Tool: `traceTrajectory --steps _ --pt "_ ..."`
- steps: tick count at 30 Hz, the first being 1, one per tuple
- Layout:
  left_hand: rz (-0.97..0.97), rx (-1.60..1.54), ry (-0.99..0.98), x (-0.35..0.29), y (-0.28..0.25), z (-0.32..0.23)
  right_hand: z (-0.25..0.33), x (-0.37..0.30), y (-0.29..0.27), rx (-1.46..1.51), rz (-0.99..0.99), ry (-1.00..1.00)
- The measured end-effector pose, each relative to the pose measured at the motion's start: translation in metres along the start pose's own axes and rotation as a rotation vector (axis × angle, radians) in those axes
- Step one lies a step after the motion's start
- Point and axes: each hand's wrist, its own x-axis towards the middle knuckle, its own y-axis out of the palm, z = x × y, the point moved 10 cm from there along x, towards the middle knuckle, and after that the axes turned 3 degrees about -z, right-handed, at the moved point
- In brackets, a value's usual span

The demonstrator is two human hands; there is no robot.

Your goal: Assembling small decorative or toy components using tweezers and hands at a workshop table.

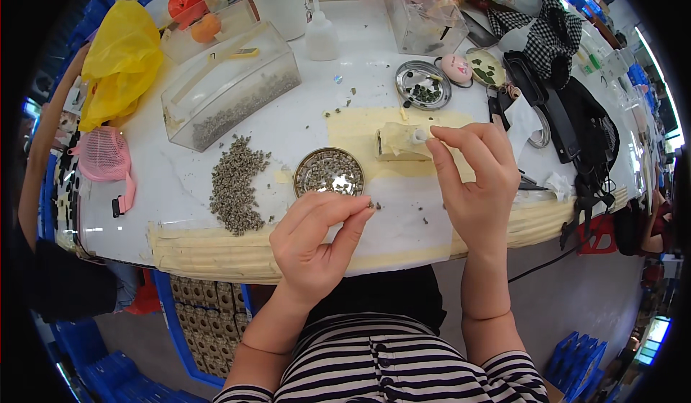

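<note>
My left hand [317, 241] is closed in a pinch on a small grey-brown part [371, 204] at its fingertips, just in front of a round tin [298, 180] of similar small parts. Another tiny part lies on the table right beside those fingertips. My right hand [479, 176] pinches thumb and forefinger together at the right side of a block wrapped in cream tape [393, 141]. A short white cylinder [419, 136] stands on that block, close to the right fingertips. Whatever the right fingers hold, if anything, is too small to tell.
Left of the tin spreads a loose pile of small parts [239, 187]. Behind it sits a long clear box [237, 86] of more parts. A metal dish [423, 84] with dark bits, a white squeeze bottle [321, 36] and a black bag [594, 122] stand farther back. Padding lines the front edge [216, 253].
</note>
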Motion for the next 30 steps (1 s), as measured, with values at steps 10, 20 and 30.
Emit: traceTrajectory --steps 10,20,30 --pt "0.022 -0.011 -0.002 -0.001 0.001 0.000 0.016 -0.030 0.011 0.800 0.058 0.237" --pt "0.034 -0.026 -0.008 -0.001 0.001 0.000 0.020 -0.039 0.033 1.044 0.135 0.382" --pt "0.036 -0.044 -0.023 -0.002 0.000 0.001 0.021 -0.042 0.031 0.981 0.118 0.340"
